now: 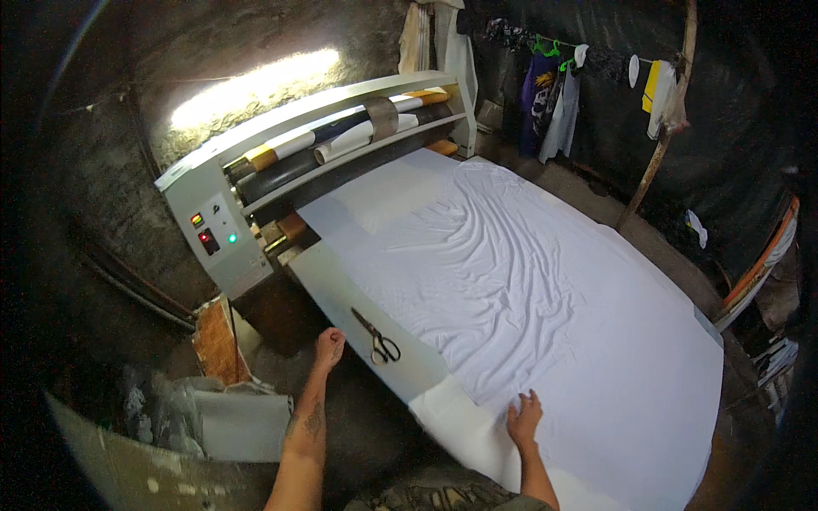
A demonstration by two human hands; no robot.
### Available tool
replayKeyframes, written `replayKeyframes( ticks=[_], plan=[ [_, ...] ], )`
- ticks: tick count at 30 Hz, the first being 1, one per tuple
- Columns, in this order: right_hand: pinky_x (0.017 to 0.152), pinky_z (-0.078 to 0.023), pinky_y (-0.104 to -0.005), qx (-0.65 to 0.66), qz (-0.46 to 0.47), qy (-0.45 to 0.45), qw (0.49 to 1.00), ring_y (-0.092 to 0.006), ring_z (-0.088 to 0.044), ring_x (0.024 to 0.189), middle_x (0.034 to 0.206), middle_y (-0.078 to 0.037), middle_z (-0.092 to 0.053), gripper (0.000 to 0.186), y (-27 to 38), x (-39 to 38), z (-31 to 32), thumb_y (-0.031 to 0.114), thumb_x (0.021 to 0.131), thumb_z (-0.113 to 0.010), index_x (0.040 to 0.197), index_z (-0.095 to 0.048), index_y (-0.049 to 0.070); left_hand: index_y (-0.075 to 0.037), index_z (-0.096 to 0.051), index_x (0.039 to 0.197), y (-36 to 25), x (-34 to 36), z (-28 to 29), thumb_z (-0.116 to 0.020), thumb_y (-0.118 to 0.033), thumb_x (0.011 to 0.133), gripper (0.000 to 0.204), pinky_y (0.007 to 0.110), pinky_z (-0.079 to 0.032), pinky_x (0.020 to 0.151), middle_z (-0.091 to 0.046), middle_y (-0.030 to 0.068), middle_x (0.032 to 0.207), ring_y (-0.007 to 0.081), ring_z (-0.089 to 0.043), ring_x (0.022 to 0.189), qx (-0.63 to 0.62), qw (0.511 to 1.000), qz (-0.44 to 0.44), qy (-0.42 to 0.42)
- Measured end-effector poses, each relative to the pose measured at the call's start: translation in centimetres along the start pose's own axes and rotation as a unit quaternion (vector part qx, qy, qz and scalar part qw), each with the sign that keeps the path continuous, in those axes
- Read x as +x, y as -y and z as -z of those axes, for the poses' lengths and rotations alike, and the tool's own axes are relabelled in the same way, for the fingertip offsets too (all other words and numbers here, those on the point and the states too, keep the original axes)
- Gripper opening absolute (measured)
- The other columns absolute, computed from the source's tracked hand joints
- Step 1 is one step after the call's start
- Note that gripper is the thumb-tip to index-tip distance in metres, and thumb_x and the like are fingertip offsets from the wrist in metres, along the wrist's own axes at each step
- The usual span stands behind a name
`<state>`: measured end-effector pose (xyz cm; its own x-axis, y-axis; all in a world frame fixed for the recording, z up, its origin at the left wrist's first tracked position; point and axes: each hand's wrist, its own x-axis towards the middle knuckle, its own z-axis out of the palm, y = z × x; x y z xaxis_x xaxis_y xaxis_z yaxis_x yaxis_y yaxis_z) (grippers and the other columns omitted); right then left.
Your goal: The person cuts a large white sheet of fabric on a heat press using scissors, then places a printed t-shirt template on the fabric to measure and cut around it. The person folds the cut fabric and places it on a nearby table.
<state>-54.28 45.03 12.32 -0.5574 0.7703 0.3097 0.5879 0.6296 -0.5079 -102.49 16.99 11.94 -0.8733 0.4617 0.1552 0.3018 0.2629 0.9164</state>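
A large white cloth covers most of the long table, bunched into wavy folds across its middle and smoother toward the right. My right hand rests on the cloth near the table's front edge, open, with its fingers apart. Just off the table's left edge, my left hand is in the air with its fingers curled into a loose fist; nothing shows in it. A pair of dark-handled scissors lies on the bare table strip close to that hand, apart from the cloth.
At the table's far end stands a grey roller machine with lit indicators and rolls of material. A wooden post rises at the right, with clothes hanging behind. Wrapped rolls lie on the floor to my left.
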Motion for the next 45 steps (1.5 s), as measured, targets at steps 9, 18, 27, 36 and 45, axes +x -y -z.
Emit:
replayKeyframes(
  ticks=[9,18,27,36,45],
  plan=[
    [0.097,-0.035,-0.0489,0.139,0.127,0.151,0.971,-0.0387,-0.046,0.116,0.129,-0.022,-0.048,0.039,17.8,8.4,-13.2,0.018,0.082,-0.062,0.117,-0.054,0.003,0.002,-0.06,0.098,1.0,18.5,-3.5,-0.062,-0.02,0.084,0.026,0.037,-0.051,0.064,-0.059,0.0109,0.078,0.0253,-0.06,0.069,-0.21,0.937,0.276,0.042],
    [0.098,-0.034,-0.0477,0.101,0.115,0.208,0.966,-0.0347,-0.045,0.12,0.132,-0.017,-0.046,0.045,21.8,12.6,-16.6,0.018,0.081,-0.065,0.122,-0.051,0.007,-0.001,-0.06,0.109,3.0,29.9,-8.9,-0.065,-0.031,0.084,0.039,0.05,-0.039,0.09,-0.052,0.0191,0.111,0.0373,-0.049,0.104,0.424,0.904,0.01,-0.051],
    [0.094,-0.037,-0.0485,-0.039,-0.046,0.131,0.99,-0.0375,-0.046,0.115,0.131,-0.021,-0.043,0.045,25.0,16.3,-18.1,0.012,0.082,-0.064,0.123,-0.049,0.005,0.0,-0.052,0.087,7.3,31.5,-0.7,-0.06,-0.009,0.084,0.012,0.048,-0.042,0.071,-0.057,0.0189,0.086,0.0397,-0.055,0.082,0.257,0.966,-0.025,0.007],
    [0.096,-0.038,-0.0474,0.007,0.004,0.228,0.974,-0.0358,-0.046,0.116,0.133,-0.014,-0.045,0.047,30.9,19.8,-24.2,0.025,0.086,-0.062,0.128,-0.048,0.012,-0.001,-0.052,0.119,5.9,34.8,3.5,-0.057,-0.007,0.084,0.036,0.047,-0.035,0.097,-0.047,0.0205,0.126,0.0377,-0.045,0.117,0.425,0.896,-0.117,0.045],
    [0.095,-0.038,-0.0474,-0.045,0.038,0.38,0.923,-0.0355,-0.047,0.114,0.125,-0.014,-0.049,0.058,31.9,19.1,-26.3,0.033,0.081,-0.063,0.133,-0.044,0.014,-0.012,-0.036,0.142,6.2,39.4,3.5,-0.051,-0.033,0.093,0.056,0.049,-0.014,0.114,-0.02,0.0138,0.153,0.0317,-0.017,0.141,0.381,0.831,-0.232,0.332]
  ],
)
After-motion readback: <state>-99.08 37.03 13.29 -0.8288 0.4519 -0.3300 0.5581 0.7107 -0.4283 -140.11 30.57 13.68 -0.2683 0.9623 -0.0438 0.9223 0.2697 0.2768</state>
